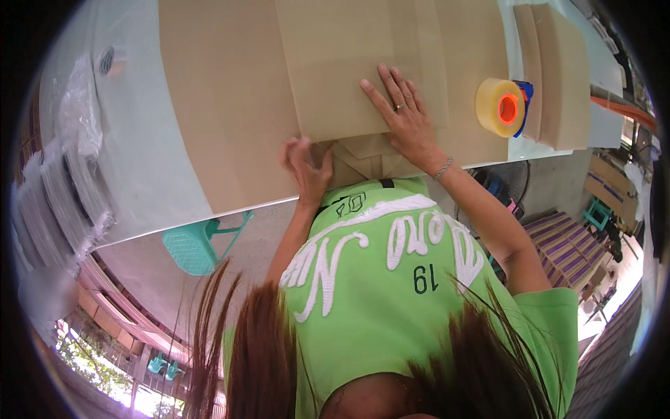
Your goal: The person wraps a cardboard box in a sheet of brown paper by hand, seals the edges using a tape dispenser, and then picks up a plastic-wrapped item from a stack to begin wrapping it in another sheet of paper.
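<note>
A flat piece of brown kraft paper point(342, 91) lies in front of me on a larger brown sheet point(223, 105). Its near end is folded into angled flaps point(366, 159), like the bottom of a paper bag. My right hand point(413, 133) rests on the paper with its fingers stretched out; it wears a ring and a bracelet. At the left of the flaps, my left hand point(307, 171) has its fingers bent and its thumb apart, slightly blurred, and nothing shows in its grasp. To the right, a roll of clear tape point(497, 108) sits in a blue dispenser point(525, 105).
A stack of folded brown paper point(562, 84) is at the right of the white table point(132, 167). Plastic-wrapped bundles point(59, 195) and a small roll point(110, 61) are on the left. Below are a green stool point(192, 248) and, to the right, a fan point(513, 185).
</note>
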Tool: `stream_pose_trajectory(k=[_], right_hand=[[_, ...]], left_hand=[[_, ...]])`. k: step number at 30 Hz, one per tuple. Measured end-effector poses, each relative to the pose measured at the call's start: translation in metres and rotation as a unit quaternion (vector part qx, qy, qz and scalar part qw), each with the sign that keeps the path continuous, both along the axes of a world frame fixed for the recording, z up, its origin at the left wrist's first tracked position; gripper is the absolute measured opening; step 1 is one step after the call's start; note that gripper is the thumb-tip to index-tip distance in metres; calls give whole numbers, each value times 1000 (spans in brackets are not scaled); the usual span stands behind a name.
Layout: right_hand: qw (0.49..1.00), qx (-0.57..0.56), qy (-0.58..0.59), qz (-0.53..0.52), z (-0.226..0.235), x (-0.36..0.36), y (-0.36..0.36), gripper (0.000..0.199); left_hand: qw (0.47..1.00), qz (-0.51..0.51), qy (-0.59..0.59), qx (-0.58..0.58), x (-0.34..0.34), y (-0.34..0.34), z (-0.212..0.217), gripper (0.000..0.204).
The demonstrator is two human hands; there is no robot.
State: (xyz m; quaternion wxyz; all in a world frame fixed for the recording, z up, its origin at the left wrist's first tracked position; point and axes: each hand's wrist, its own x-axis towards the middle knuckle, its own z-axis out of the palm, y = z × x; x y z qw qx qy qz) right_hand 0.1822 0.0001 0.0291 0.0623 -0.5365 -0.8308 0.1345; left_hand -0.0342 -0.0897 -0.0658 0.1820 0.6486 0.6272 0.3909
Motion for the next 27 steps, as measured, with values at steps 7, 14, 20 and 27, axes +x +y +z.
stream_pose_trajectory(k=[7,14,20,27], right_hand=[[1000,13,-4,5,-2,0,-2,96],[999,51,2,12,-11,2,-4,95],[998,46,39,16,-4,1,-7,96],[996,81,13,40,-12,6,-4,86]], left_hand=[[937,-276,41,-211,-9,8,56,83],[964,-156,74,-202,31,-7,52,84],[957,-215,196,17,24,-18,29,47],[896,-316,265,166,13,45,63,19]])
